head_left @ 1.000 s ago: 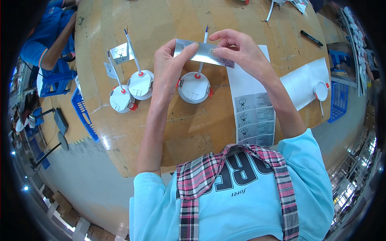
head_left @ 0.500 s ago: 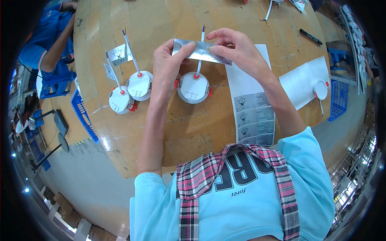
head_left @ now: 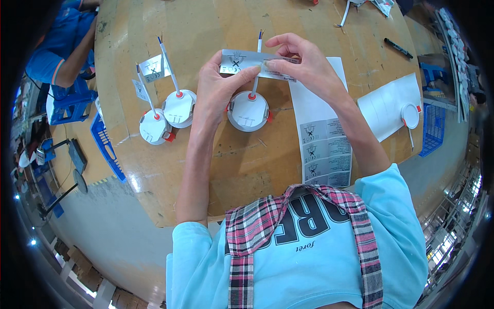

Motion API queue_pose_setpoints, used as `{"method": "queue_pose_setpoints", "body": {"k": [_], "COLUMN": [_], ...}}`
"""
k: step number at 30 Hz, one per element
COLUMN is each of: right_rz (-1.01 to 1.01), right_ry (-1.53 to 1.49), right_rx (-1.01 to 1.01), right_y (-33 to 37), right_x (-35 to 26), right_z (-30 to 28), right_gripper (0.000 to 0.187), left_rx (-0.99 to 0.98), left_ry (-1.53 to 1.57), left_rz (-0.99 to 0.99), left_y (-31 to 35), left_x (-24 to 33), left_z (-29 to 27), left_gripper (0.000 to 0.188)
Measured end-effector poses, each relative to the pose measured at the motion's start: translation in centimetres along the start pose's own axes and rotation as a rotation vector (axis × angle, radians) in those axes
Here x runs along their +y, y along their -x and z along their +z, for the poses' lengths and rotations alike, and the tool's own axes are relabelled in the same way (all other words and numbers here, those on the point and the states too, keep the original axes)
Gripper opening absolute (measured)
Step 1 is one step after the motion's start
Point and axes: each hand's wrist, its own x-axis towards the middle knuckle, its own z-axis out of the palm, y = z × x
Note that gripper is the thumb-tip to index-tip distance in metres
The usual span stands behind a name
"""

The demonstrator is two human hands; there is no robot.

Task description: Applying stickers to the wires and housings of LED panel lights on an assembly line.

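A silver sticker label (head_left: 237,60) stretches between my two hands, across the white cable (head_left: 256,82) of a round white downlight (head_left: 247,111). My left hand (head_left: 215,77) pinches it, the thumb lying along its lower part near the cable. My right hand (head_left: 298,61) grips the label's other half between thumb and fingers, just right of the cable. That downlight lies on the table with red clips at its sides. To its left rest two more downlights, one (head_left: 179,109) behind the other (head_left: 154,126), each with a silver label flag on its cable.
A white backing sheet with silver labels (head_left: 327,154) lies under my right forearm. Farther right are a curled white sheet (head_left: 388,105), a small round light (head_left: 410,116) and a black marker (head_left: 398,48). A person in blue (head_left: 64,46) sits at the table's left edge.
My left thumb has slid right and down along the label toward the cable, uncovering the printed left part. My right hand stays nearly in place.
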Motion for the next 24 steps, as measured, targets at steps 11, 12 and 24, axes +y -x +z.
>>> {"method": "queue_pose_setpoints", "body": {"k": [11,12,24], "right_rz": [-0.024,-0.024,0.037], "right_ry": [0.040,0.040,0.183], "right_rx": [0.031,0.029,-0.057], "right_y": [-0.3,-0.4,-2.8], "right_x": [0.5,0.5,-0.8], "right_z": [-1.3,-1.3,0.1], "right_gripper": [0.036,0.036,0.039], "left_rx": [-0.009,-0.017,-0.023], "left_ry": [0.045,0.042,0.144], "left_rz": [-0.031,-0.033,-0.039], "left_y": [0.3,0.3,0.2], "left_x": [0.1,0.1,-0.5], "left_z": [0.1,0.0,0.2], "left_gripper": [0.035,0.036,0.034]}}
